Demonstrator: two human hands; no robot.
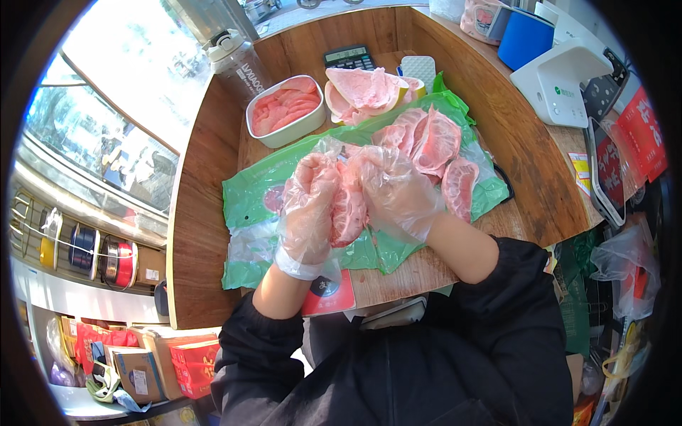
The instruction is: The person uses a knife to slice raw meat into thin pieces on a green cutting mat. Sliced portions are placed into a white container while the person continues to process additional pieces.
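Note:
Clear plastic gloves cover both hands. My left hand (311, 202) grips the left side of a pink pomelo segment (348, 213), and my right hand (397, 189) pinches its upper right side; the fingertips are partly hidden. Beneath them a green plastic bag (256, 191) lies spread on the wooden desk. More membrane-covered pomelo segments (437, 141) rest on the bag to the right, with a single segment (459, 186) nearer me. Behind the bag sit thick pomelo rinds (367, 90). A white container (290, 132) at the back left holds peeled pink pulp (285, 105).
Raised wooden panels (205, 213) border the desk. At the back stand a clear bottle (234, 61) and a calculator (349, 57). A white payment device (559, 88) and a phone (606, 170) are on the right ledge. A red card (333, 298) lies at the near edge.

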